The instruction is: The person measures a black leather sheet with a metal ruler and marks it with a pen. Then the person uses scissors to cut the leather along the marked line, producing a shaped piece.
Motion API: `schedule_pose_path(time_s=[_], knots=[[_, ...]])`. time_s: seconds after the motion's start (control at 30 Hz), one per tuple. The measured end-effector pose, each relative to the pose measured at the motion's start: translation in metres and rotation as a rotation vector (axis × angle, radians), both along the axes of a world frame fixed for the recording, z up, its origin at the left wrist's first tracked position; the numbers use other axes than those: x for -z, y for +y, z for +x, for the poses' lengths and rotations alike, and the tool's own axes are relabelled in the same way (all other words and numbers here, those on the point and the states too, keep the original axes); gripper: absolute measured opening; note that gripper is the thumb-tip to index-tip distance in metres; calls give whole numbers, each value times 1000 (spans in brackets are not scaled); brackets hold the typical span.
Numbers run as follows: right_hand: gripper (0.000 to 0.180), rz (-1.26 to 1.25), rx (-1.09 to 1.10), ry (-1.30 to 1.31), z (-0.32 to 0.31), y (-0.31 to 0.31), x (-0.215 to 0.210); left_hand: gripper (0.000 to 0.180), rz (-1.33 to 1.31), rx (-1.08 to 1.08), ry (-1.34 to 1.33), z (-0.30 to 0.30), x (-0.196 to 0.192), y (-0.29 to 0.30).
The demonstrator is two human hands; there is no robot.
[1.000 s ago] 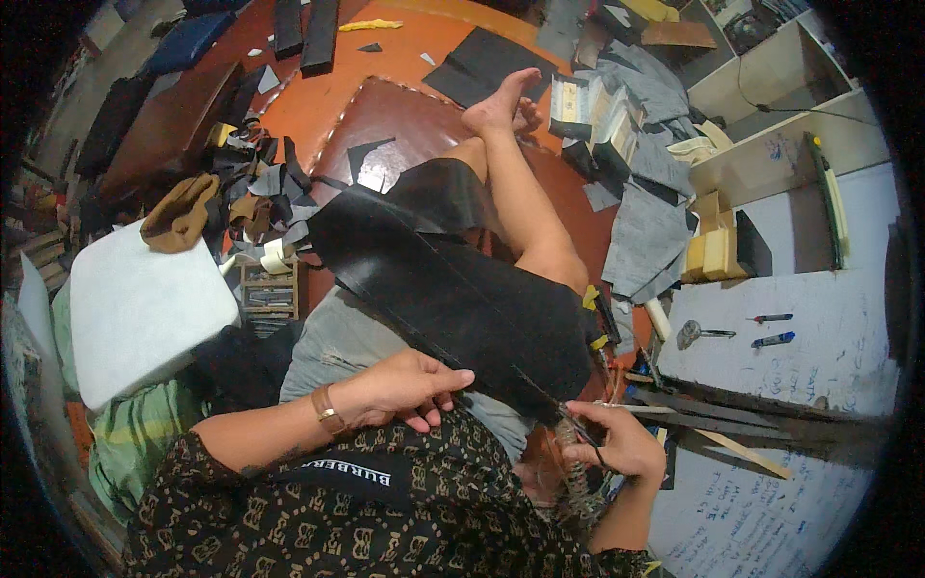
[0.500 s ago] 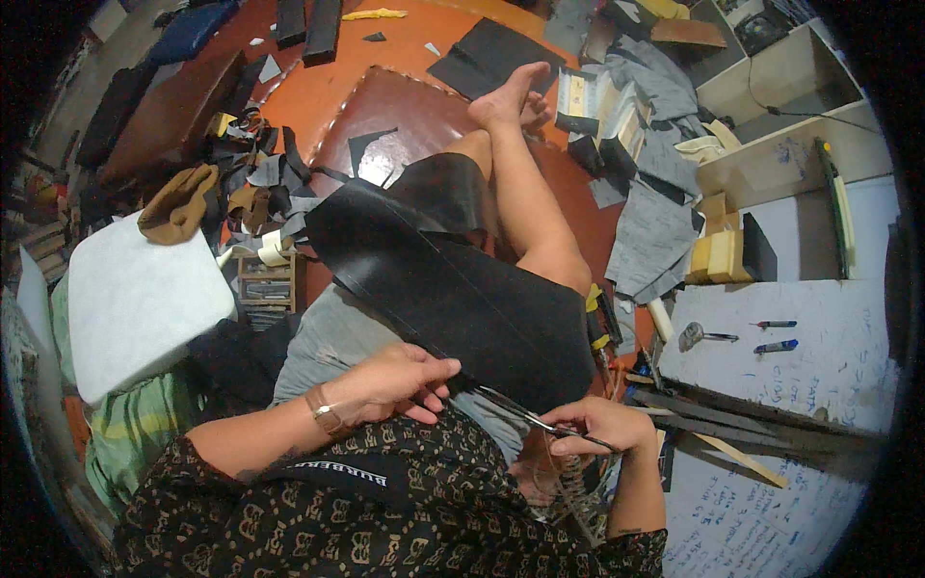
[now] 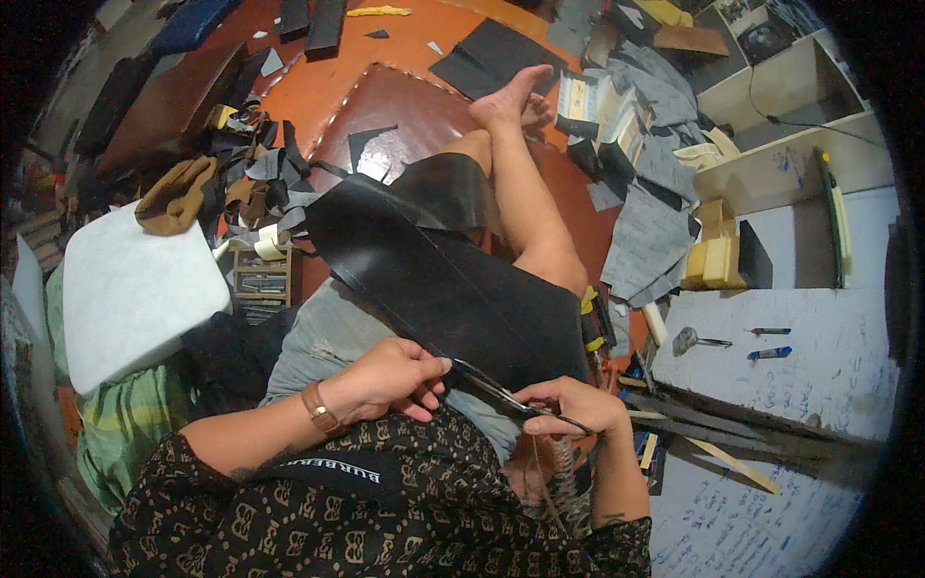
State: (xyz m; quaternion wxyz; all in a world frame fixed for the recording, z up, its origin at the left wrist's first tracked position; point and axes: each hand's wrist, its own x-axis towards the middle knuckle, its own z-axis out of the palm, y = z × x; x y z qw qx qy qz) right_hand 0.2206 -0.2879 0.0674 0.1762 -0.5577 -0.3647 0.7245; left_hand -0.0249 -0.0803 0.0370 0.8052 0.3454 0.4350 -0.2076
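The sheet (image 3: 453, 289) lies across the legs (image 3: 535, 207), its near edge by the scissors (image 3: 489, 386) held in the right hand (image 3: 580, 402). The left hand (image 3: 390, 374) is narrow at that edge; I cannot tell whether it grips. Best keep the edge taut, thumb clear of the blades.

A black short-sleeved shirt (image 3: 405, 530), at six o'clock, carries a repeating tan motif; a plain black panel (image 3: 308, 469) across it bears white lettering. A brown-strapped wristwatch (image 3: 319, 407) with a gold-toned case sits behind the left hand (image 3: 390, 378), between seven and eight o'clock. Dark marks show on the left forearm (image 3: 265, 433) near the sleeve. Grey legwear (image 3: 323, 337) with a paler patch appears toward half past eight.
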Motion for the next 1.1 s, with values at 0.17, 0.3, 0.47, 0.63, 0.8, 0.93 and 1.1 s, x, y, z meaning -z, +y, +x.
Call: schedule_pose_path(time_s=[0.17, 0.3, 0.47, 0.63, 0.8, 0.93, 1.1], knots=[[56, -10, 6, 10, -1, 2, 3, 31, 8, -34, 11, -2, -5, 1], [55, 1, 38, 14, -5, 1, 5, 35, 187, -79, -24, -6, -9, 0], [56, 60, 15, -58, -5, -4, 13, 42, 391, -57, -8, -24, -24, 32], [56, 149, 116, -30, -14, -10, 23, 39, 531, -195, 19, -41, -25, 71], [54, 141, 95, -48, -13, -11, 29, 37, 687, -457, 86, -43, -27, 84], [52, 128, 94, -48, -16, -4, 24, 37, 720, -641, -103, -44, -11, 94], [52, 121, 166, -5, -22, -2, 22, 30, 710, -623, -175, -39, -13, 105]])
